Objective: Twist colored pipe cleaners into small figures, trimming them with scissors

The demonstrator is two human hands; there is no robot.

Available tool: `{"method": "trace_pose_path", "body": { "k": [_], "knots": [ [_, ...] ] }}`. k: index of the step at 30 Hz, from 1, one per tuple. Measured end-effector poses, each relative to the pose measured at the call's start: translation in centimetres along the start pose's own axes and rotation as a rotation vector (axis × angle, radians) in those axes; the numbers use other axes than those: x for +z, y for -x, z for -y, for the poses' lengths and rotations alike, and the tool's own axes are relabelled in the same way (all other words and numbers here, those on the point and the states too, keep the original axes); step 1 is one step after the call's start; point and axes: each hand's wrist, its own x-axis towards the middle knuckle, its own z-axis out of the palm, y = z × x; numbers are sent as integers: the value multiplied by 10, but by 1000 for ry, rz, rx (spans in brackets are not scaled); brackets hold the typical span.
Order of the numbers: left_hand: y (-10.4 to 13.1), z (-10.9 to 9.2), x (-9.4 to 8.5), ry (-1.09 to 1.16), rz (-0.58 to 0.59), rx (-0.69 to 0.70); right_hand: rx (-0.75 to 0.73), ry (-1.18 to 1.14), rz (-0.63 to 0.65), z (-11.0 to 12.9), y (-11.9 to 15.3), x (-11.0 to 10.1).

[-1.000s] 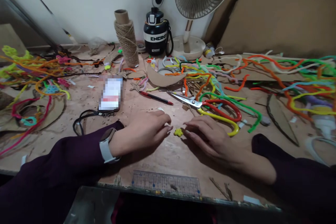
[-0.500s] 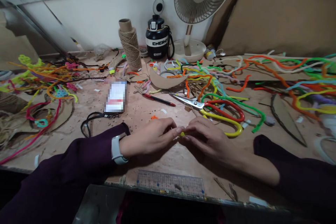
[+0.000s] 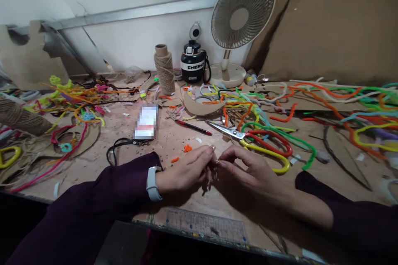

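Your left sleeve [image 3: 102, 198] and right sleeve [image 3: 367, 223] are plain dark purple, loose and wide at the ends. A smooth, broad, pale grey wristband [image 3: 152, 184] sits between your left sleeve and left hand [image 3: 188, 170].

1. Squat black bottle with a white band [image 3: 192, 73], 12 o'clock: "ENERG", its end curving from sight; smaller print below.
2. Clear rectangular ruler [image 3: 203, 224], 6 o'clock: markings too small to read.
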Motion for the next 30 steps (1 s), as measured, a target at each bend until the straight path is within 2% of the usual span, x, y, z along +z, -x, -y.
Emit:
{"method": "trace_pose_path", "body": {
  "k": [2, 5, 7, 10, 14, 18, 21, 24, 27, 30],
  "knots": [
    [0, -4, -2, -46, -28, 15, 105, -118, -5, 0, -2, 1],
    [0, -10, -7, -333, -66, 89, 248, -352, -3, -2, -6, 4],
    [-1, -12, -9, -482, -48, 143, 282, -426, 5, -3, -9, 6],
    [-3, -13, -10, -523, -38, 191, 292, -440, -2, -6, -12, 8],
    [-3, -10, -8, -471, -77, 166, 270, -376, -11, -10, -11, 8],
    [-1, -5, -8, -353, -72, 154, 77, -127, 27, -10, -9, 1],
    [-1, -5, -8, -310, -76, 138, -196, 153, 58, -11, -10, -6],
    [-1, -8, -10, -409, -84, 148, -440, 393, 40, -15, -13, -10],
    [-1, -9, -11, -531, -87, 158, -564, 519, -3, -21, -15, -8],
    [-2, -6, -11, -503, -86, 164, -617, 573, -31, -29, -16, -4]
  ]
}}
